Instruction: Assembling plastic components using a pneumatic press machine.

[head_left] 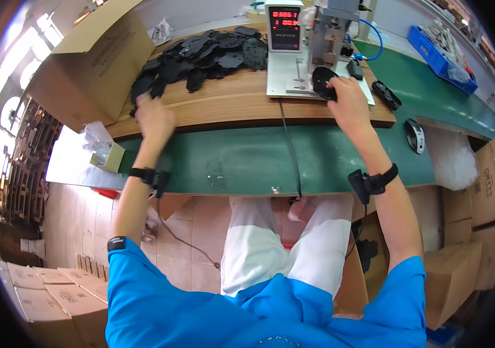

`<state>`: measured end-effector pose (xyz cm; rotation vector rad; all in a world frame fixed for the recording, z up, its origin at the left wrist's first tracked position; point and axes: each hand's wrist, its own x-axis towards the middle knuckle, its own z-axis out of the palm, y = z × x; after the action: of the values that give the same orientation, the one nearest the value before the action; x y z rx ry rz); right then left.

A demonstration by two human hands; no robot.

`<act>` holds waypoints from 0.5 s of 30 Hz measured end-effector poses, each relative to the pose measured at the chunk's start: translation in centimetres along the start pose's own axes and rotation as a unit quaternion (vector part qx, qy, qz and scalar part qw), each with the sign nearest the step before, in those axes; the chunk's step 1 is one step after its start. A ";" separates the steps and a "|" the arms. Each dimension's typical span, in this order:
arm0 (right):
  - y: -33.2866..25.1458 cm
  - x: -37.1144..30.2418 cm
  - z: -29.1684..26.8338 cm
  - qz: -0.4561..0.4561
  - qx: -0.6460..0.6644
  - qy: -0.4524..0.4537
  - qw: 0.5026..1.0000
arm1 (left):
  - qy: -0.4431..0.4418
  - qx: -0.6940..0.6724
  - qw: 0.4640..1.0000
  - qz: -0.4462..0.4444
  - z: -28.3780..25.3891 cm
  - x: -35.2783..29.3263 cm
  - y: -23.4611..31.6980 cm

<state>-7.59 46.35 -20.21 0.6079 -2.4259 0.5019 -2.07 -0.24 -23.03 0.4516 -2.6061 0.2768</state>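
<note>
My right hand (350,105) pinches the edge of a flat, rounded black plastic plate (320,81), tilted on the white base (285,75) of a small metal bench press (327,40). At the left, my left hand (154,122) is over the near end of a heap of similar black plates (207,55). Motion smears its fingers, so whether they grip a plate is unclear. A display box (285,29) with red lit digits stands at the press's left. Both wrists wear black straps with a small box.
An open cardboard box (93,64) borders the heap. Right of the press lie a black shell (386,95) and a silver-and-black mouse-shaped piece (415,136). A blue bin (441,61) stands farther back. A dark cable (289,151) crosses the green tabletop (230,153).
</note>
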 end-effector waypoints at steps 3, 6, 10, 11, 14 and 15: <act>-1.8 1.0 0.9 -0.008 0.019 -0.004 1.000 | 0.024 0.024 0.999 -0.014 3.6 -1.9 -10.1; -1.1 0.8 0.5 -0.006 0.004 -0.007 1.000 | 0.055 -0.023 0.996 0.068 4.3 -3.0 -8.8; -0.7 0.8 0.2 0.013 0.000 -0.016 1.000 | 0.062 -0.090 0.992 0.069 4.1 -3.5 -6.2; -1.1 0.7 0.3 0.027 -0.006 -0.027 0.999 | 0.061 -0.093 0.992 0.067 4.1 -3.6 -6.3; -1.3 0.9 0.5 0.021 -0.007 -0.032 0.999 | 0.075 -0.086 0.991 0.075 4.1 -3.6 -6.6; -1.1 0.8 0.5 0.021 -0.010 -0.034 0.999 | 0.071 -0.090 0.990 0.082 4.1 -3.7 -6.9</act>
<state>-7.82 44.94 -19.89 0.5745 -2.5101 0.4807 1.77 -6.73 -27.56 0.1487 -2.5022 0.1212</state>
